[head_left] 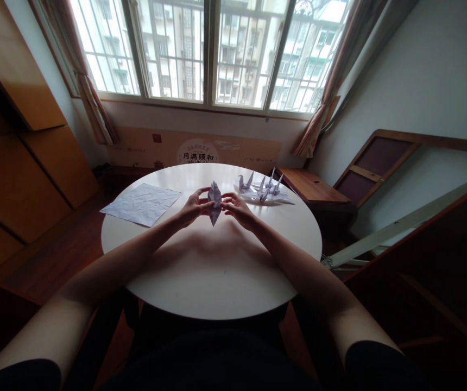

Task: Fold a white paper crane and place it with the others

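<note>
Both the left hand [196, 208] and right hand [237, 208] pinch a folded paper [214, 193] above the round table [221, 282], curled fingers partly hiding its sides. Paper cranes [263, 196] overlap indistinctly at right; a wrinkled sheet [144, 204] lies left; the table hides lower lettering on the banner [233, 150].

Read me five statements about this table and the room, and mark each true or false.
1. The left hand and right hand both touch the folded paper. True.
2. The creased sheet lies right of the right hand. False: it lies left of the left hand.
3. Paper birds are to the right of the folded paper. True.
4. The table has a square top. False: it is rounded.
5. Curtains fully cover the window. False: they hang at its sides.
</note>
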Demonstrator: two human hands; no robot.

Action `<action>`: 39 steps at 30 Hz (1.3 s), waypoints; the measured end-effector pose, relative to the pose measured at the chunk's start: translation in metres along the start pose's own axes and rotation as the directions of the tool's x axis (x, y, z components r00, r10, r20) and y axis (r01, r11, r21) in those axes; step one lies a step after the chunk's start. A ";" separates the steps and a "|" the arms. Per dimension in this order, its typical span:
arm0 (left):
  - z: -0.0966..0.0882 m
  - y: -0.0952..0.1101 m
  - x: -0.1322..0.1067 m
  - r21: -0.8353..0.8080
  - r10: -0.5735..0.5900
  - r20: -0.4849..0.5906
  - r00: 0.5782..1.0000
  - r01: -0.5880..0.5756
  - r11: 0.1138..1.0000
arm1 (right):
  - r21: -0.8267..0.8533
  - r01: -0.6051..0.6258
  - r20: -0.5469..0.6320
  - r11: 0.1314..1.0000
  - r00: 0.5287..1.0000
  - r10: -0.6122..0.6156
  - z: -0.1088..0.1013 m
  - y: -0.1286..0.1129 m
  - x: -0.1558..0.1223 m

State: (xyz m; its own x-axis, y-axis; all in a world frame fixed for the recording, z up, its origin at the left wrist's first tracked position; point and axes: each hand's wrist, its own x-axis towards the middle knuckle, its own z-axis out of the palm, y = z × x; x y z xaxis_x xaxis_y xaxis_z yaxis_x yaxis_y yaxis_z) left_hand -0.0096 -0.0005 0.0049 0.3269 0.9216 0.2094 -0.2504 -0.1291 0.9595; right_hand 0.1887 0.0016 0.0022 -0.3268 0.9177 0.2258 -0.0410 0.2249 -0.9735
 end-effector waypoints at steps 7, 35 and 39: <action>0.000 -0.002 0.001 0.019 0.009 0.012 1.000 -0.010 1.000 | 0.053 -0.016 0.004 0.998 1.000 0.016 0.001 0.000 0.000; 0.002 0.002 -0.002 0.016 -0.050 0.032 0.998 0.050 0.999 | -0.033 0.089 -0.041 0.995 0.995 -0.090 0.004 -0.001 0.001; 0.003 0.002 -0.003 0.067 -0.008 0.087 0.996 0.002 0.998 | -0.054 0.102 -0.081 0.993 0.991 -0.106 0.005 -0.001 0.001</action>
State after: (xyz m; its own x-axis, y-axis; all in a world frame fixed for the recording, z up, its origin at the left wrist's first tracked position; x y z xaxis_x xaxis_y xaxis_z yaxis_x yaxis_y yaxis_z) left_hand -0.0081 -0.0049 0.0070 0.4066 0.8873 0.2177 -0.1880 -0.1519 0.9703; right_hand 0.1837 0.0010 0.0030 -0.2430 0.9122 0.3300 -0.0226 0.3347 -0.9420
